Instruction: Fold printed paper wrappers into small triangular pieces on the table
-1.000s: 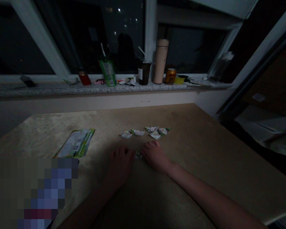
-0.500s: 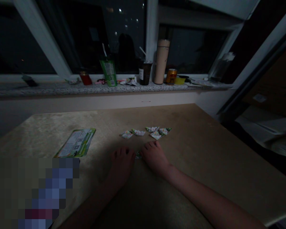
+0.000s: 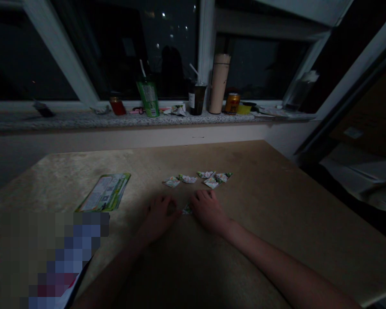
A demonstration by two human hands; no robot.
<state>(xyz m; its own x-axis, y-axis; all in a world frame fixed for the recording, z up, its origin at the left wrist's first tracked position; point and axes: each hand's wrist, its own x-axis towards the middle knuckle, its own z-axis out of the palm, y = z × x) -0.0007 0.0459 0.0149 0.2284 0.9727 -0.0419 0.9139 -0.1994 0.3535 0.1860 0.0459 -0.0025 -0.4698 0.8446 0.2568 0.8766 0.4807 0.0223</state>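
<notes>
Now, paper piece [image 3: 187, 210]: light, thin, creasable; best pinched at edges.
Left hand [image 3: 159, 214]: flat, fingers spread, pressing beside it.
Right hand [image 3: 208, 209]: fingers curled on it; grip unclear.

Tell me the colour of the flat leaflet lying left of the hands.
The leaflet is mostly green with a pale printed panel, seen in the head view; the dim light hides finer detail.

On the surface [image 3: 276, 206], a row of folded paper pieces [image 3: 197, 179] lies behind both hands, a leaflet [image 3: 104, 193] to their left. Behind, the windowsill [image 3: 67, 121] carries cups, a flask [image 3: 219, 83] and a can [image 3: 232, 104].
</notes>
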